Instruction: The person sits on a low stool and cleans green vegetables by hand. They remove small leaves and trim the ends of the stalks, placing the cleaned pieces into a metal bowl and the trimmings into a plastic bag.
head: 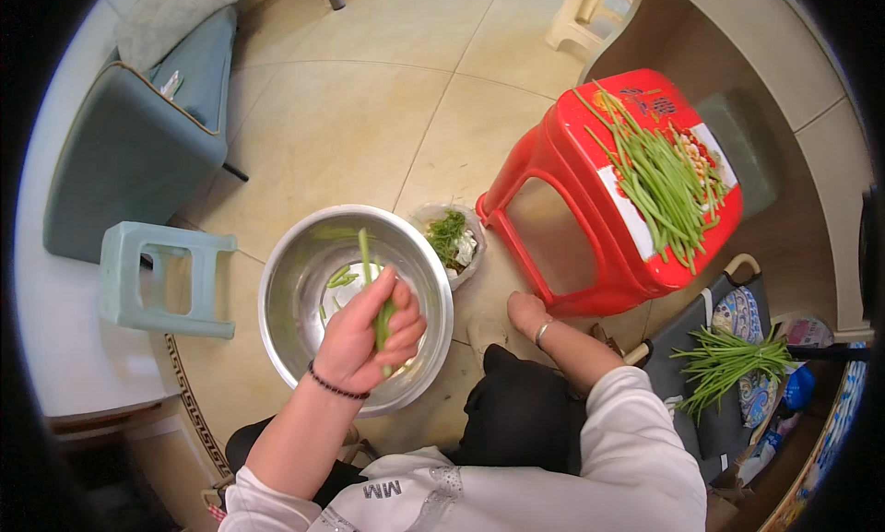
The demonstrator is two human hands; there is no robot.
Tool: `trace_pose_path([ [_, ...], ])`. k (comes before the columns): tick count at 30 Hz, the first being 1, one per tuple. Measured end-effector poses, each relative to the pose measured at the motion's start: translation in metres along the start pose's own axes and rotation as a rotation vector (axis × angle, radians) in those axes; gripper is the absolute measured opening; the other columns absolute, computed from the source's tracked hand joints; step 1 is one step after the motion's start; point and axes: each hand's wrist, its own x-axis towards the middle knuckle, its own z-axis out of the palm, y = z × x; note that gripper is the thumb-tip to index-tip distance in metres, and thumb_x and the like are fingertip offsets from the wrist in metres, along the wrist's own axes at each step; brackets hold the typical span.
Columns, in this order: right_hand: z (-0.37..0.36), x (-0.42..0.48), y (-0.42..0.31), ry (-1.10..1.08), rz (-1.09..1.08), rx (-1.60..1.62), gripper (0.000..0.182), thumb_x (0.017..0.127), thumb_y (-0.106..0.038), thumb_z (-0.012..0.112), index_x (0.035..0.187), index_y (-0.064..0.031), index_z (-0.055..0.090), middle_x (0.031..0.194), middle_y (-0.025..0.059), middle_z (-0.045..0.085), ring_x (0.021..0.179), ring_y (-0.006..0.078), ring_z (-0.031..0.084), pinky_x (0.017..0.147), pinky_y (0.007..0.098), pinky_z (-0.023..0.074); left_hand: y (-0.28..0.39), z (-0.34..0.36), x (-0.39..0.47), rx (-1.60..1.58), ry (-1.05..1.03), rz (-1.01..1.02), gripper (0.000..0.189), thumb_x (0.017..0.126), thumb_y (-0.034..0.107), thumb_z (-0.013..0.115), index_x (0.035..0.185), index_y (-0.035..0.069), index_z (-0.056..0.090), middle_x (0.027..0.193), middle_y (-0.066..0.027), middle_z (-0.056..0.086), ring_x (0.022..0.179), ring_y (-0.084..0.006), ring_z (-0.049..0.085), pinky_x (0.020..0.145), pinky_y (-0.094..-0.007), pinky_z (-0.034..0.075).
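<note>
My left hand (377,331) is closed around a few green vegetable stems (365,252) above a large stainless steel basin (268,290). Several short cut pieces (341,277) lie at the basin's bottom. Beside the lower edge of a red plastic stool (553,145) is my right hand (529,312), its fingers partly hidden from view. A pile of long green stems (657,179) lies across the stool's printed top. Between basin and stool stands a lined waste container (476,255) holding leafy green trimmings (448,234).
At the left stand a pale blue plastic stool (121,279) and a blue-grey chair (131,165). On the right, a bunch of green stems (736,362) rests on a dark folding seat (705,428). A cream stool (581,13) stands at the top.
</note>
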Motion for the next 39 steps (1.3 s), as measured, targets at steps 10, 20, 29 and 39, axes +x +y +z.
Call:
trace_pose_path([
  [10, 0.095, 0.066, 0.016, 0.209, 0.260, -0.048, 0.024, 0.088, -0.009, 0.044, 0.111, -0.0022, 0.046, 0.087, 0.0163, 0.063, 0.083, 0.0303, 0.066, 0.070, 0.0403, 0.0544, -0.006, -0.072, -0.046, 0.274, 0.067, 0.187, 0.044, 0.099, 0.032, 0.037, 0.065, 0.006, 0.048, 0.061, -0.0056, 0.045, 0.047, -0.0128, 0.037, 0.044, -0.0248, 0.031],
  [20, -0.041, -0.008, -0.040, 0.118, -0.204, 0.265, 0.016, 0.079, -0.011, 0.057, 0.087, 0.0002, 0.064, 0.088, 0.0208, 0.065, 0.085, 0.0329, 0.064, 0.075, 0.0447, 0.0500, 0.005, -0.075, -0.082, 0.343, 0.249, 0.220, 0.035, 0.097, 0.032, 0.045, 0.079, 0.004, 0.056, 0.065, -0.0034, 0.049, 0.050, -0.0116, 0.042, 0.044, -0.0224, 0.033],
  [29, -0.250, -0.163, -0.168, -0.079, -0.599, 1.100, 0.013, 0.086, -0.007, 0.059, 0.095, 0.0015, 0.062, 0.082, 0.0039, 0.064, 0.072, 0.0101, 0.062, 0.065, 0.0223, 0.0488, 0.022, -0.046, -0.125, 0.658, 0.240, 0.359, 0.025, 0.093, 0.017, 0.053, 0.109, 0.000, 0.060, 0.064, 0.0042, 0.047, 0.052, -0.0037, 0.040, 0.047, -0.0190, 0.032],
  [39, -0.245, -0.193, -0.298, -0.208, -0.627, 1.234, 0.013, 0.086, -0.007, 0.059, 0.096, 0.0010, 0.061, 0.083, 0.0043, 0.063, 0.072, 0.0091, 0.060, 0.066, 0.0209, 0.0490, 0.040, -0.080, -0.159, 1.273, 0.469, 0.960, 0.020, 0.084, 0.013, 0.066, 0.101, 0.003, 0.064, 0.076, -0.0065, 0.063, 0.067, -0.0140, 0.059, 0.061, -0.0269, 0.047],
])
